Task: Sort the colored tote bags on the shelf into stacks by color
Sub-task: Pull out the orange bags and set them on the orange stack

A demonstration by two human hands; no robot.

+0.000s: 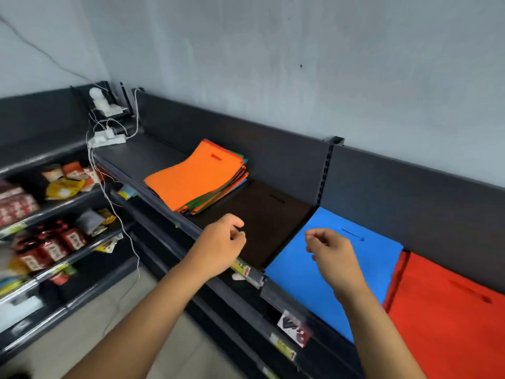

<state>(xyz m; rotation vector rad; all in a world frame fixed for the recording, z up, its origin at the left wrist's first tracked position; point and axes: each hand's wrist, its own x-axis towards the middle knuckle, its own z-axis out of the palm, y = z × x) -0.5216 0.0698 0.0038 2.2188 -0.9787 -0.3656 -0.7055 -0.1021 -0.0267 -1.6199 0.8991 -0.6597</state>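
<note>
Both hands, left hand (222,246) and right hand (329,251), are hovering loosely curled and holding nothing. The mixed pile (198,176) is lying on the shelf (131,157) beside the black bag (262,214), blue bag (341,266) and red bag (451,310) (stacks begun). Next is probably lifting the orange top bag.

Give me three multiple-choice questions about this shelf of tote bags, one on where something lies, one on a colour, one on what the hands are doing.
1. Where does the blue bag lie?
A. between the black bag and the red bag
B. on the mixed pile
C. on the floor

2. What colour tops the mixed pile?
A. green
B. orange
C. black

3. What do the hands hold?
A. a blue bag
B. a cable
C. nothing

Answers:
1 A: black lies left of it, red right.
2 B: an orange bag covers the pile.
3 C: the left hand and right hand hang loosely curled above the shelf, holding nothing.
</note>
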